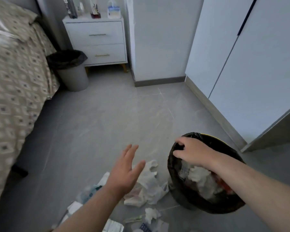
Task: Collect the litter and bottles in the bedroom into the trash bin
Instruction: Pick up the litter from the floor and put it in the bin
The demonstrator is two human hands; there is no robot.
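A trash bin lined with a black bag stands on the floor at the lower right, holding crumpled paper and wrappers. My right hand is over its far-left rim, fingers pinching the edge of the black bag. My left hand hovers open and empty above a heap of litter on the floor: a white plastic bag, crumpled tissue, paper packets and a crushed clear bottle partly hidden by my forearm.
A second grey bin with a black liner stands between the bed and a white nightstand carrying bottles. White wardrobe doors run along the right. Bare grey floor lies in the middle.
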